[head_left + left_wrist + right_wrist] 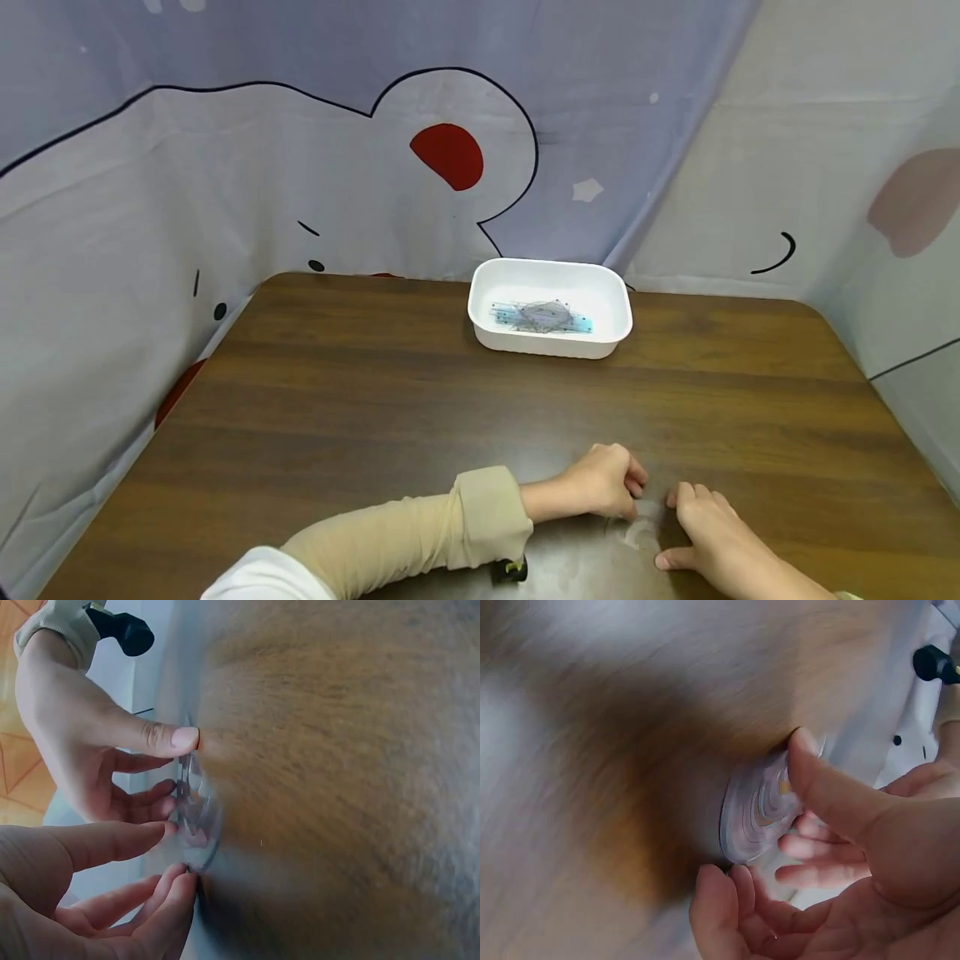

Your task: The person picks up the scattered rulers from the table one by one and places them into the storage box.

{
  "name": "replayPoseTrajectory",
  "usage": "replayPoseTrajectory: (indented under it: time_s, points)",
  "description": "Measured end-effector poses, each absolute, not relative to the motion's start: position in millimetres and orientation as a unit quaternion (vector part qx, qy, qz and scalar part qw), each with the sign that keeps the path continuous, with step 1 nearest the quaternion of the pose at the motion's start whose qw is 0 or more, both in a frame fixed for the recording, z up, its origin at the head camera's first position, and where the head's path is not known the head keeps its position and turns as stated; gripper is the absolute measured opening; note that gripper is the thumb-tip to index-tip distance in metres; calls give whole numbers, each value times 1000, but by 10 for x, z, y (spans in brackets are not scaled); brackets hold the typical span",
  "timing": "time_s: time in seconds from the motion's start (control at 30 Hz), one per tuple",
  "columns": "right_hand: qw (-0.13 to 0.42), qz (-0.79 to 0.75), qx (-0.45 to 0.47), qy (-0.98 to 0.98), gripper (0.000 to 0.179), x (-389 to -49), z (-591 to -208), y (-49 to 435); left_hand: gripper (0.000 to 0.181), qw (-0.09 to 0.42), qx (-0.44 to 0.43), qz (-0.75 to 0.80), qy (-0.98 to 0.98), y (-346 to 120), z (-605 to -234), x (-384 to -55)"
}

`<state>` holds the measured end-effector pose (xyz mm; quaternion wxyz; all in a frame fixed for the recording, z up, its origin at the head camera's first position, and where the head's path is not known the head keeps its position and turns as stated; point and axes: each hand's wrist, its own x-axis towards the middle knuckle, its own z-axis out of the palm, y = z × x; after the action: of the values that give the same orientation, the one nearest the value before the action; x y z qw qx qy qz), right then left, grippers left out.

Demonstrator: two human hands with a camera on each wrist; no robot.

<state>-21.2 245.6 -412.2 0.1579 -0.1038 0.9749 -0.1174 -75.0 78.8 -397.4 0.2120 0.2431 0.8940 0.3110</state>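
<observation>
A clear plastic protractor point(637, 532), see-through with curved bands, is low at the front right of the wooden table; rings also show on it in the right wrist view. My left hand point(596, 483) is curled at its far left side, fingertips and thumb closing at its edge. Across from it is my right hand point(716, 533), thumb apart from the fingers. In the right wrist view the right thumb point(821, 769) meets the protractor's edge, and the fingers lie near its other side. Glare and the fingers hide part of its outline.
At the table's back edge stands a white plastic tray point(551, 346) with clear and blue rulers point(510, 314) and other see-through pieces lying in it. A printed curtain point(337, 167) hangs behind and around the table point(360, 383). A small black device point(513, 572) is below the left cuff.
</observation>
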Motion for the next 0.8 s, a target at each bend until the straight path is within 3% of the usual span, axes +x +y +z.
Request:
replayPoseTrajectory:
  time_s: [0.23, 0.4, 0.57, 0.8]
  points:
    - [168, -165, -110, 966, 67, -215, -4092, 2442, 43, 207, 287, 288, 890, 798, -3982, -711]
    - [128, -157, -140, 969, 59, -173, -4101, 2426, 57, 129, 373, 157, 905, 741, -3986, -643]
    - [85, -139, -171, 972, 60, -129, -4120, 2390, 48, 58, 411, 81, 906, 688, -3996, -565]
    - [51, -124, -189, 973, 54, -137, -4127, 2320, 43, 52, 389, 86, 916, 694, -4009, -533]
